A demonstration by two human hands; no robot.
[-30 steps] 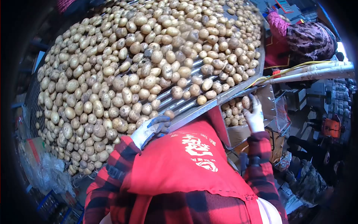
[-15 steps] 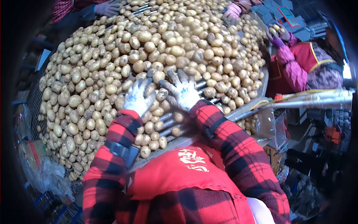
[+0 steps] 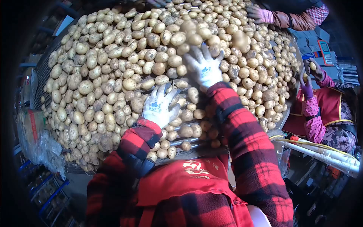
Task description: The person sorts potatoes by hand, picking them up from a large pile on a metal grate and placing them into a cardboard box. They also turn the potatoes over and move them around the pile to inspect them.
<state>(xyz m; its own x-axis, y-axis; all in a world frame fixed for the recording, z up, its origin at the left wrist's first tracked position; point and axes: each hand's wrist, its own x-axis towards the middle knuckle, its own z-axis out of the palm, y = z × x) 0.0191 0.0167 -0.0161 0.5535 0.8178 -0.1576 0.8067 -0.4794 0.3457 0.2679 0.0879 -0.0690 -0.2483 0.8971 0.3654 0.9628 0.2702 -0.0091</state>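
Note:
A wide heap of potatoes [image 3: 85,87] covers a slatted metal table, whose bars [image 3: 185,140] show between the potatoes near my apron. My left hand [image 3: 160,108], in a white work glove with grey fingertips, lies palm down on potatoes at the near side with its fingers spread. Farther out and to the right, my right hand [image 3: 206,68] wears a matching glove. Its fingers are spread too and touch the potatoes at the middle of the heap. Neither hand grips anything. Just beyond the right hand, a few potatoes are blurred.
At the upper right a co-worker's gloved hand [image 3: 261,15] rests on the heap. Another person at the right holds small potatoes in gloved hands [image 3: 308,77]. White pipes [image 3: 321,153] jut out at the right. Plastic wrap [image 3: 45,151] hangs at the left.
My right hand has reached farther forward over the heap, and my left hand has shifted slightly right and nearer to me. The view has turned. Several potatoes beyond my right hand are moving.

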